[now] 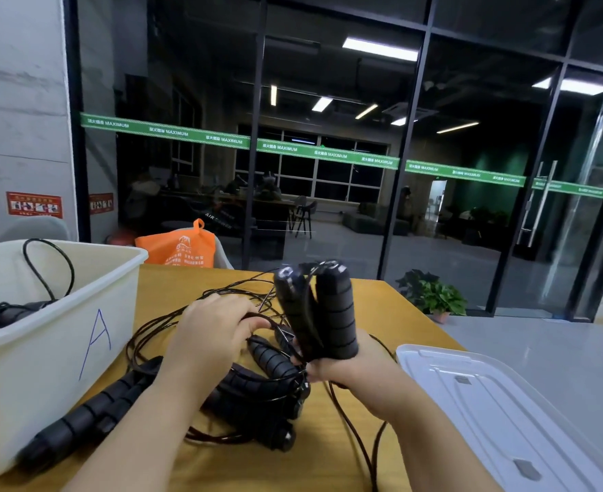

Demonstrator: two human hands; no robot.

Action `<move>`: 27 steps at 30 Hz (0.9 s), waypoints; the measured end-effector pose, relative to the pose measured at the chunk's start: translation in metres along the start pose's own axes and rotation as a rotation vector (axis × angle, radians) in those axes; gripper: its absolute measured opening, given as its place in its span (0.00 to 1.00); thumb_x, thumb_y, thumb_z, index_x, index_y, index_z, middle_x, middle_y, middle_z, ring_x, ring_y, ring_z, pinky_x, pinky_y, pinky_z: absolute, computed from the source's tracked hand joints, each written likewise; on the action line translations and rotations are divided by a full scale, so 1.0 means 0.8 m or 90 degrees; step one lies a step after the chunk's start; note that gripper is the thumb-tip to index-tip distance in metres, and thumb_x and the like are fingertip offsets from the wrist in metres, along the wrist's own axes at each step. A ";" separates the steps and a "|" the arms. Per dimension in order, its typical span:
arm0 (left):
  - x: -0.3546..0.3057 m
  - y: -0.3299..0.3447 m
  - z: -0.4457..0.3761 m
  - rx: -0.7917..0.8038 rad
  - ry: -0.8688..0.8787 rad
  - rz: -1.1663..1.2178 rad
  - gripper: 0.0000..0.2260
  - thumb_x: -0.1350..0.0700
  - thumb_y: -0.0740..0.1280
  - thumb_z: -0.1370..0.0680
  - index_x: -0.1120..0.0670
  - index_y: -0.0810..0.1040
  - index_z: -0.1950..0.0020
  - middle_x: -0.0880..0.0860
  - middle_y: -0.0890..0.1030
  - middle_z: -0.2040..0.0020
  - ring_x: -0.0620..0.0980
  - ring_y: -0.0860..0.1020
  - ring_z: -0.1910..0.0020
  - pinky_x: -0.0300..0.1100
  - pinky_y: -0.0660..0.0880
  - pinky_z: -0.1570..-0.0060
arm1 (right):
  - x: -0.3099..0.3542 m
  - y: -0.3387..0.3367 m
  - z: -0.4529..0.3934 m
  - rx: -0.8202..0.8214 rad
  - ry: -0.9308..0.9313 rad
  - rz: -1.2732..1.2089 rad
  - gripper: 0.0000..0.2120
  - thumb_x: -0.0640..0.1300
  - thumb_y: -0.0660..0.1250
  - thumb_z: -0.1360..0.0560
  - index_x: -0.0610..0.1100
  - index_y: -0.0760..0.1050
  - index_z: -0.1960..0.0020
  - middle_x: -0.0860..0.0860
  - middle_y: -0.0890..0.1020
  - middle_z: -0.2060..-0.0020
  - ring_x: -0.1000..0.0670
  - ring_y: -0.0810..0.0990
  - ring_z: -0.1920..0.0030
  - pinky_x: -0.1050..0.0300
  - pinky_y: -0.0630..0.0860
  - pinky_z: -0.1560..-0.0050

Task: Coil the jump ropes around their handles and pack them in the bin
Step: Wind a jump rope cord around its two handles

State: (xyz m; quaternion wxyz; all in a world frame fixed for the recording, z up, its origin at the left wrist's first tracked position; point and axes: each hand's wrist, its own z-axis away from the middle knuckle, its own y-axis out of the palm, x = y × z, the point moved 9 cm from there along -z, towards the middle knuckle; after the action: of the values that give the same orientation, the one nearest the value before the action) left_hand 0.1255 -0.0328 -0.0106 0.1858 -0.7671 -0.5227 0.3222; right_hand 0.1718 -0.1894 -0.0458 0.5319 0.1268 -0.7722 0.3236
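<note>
While the right grip (342, 367) clasps two handles (328, 307), the left (215, 332) pinches cord (257, 316) beside bin (62, 314) "A"

Even indoor light falls on the desk (381, 303); beyond it, dark glass mirrors ceiling lights (380, 49). Wide-angle bending curves the edges; motion blur softens the near handles (80, 420).

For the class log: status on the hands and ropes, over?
Right hand grips paired handles upright. Left hand pinches cord. Bin holds one rope. Loose ropes tangled below.
</note>
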 end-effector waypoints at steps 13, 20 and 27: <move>0.005 -0.031 -0.006 -0.026 0.107 -0.047 0.13 0.46 0.59 0.29 0.52 0.79 0.62 0.43 0.76 0.65 0.42 0.67 0.61 0.40 0.67 0.63 | 0.023 0.039 -0.004 -0.151 -0.252 0.691 0.24 0.41 0.76 0.35 0.49 0.75 0.42 0.53 0.76 0.48 0.49 0.75 0.49 0.58 0.70 0.55; -0.010 -0.018 -0.011 0.014 0.084 -0.155 0.11 0.41 0.70 0.30 0.45 0.73 0.66 0.43 0.70 0.71 0.49 0.70 0.66 0.43 0.68 0.66 | 0.028 0.038 -0.005 -0.344 -0.201 0.736 0.26 0.43 0.81 0.55 0.48 0.75 0.60 0.53 0.75 0.66 0.51 0.74 0.70 0.61 0.67 0.72; -0.004 -0.017 -0.010 0.077 -0.054 -0.177 0.14 0.36 0.62 0.25 0.46 0.71 0.62 0.44 0.74 0.67 0.42 0.72 0.63 0.35 0.65 0.67 | 0.023 0.018 -0.003 -0.394 -0.186 0.737 0.27 0.42 0.80 0.55 0.48 0.76 0.58 0.52 0.76 0.66 0.49 0.75 0.68 0.59 0.70 0.70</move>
State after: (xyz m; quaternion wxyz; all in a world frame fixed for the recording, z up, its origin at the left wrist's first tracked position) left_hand 0.1210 -0.0299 0.0045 0.2524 -0.6605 -0.6109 0.3560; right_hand 0.1588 -0.1745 -0.0339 0.1748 -0.4236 -0.8368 0.2995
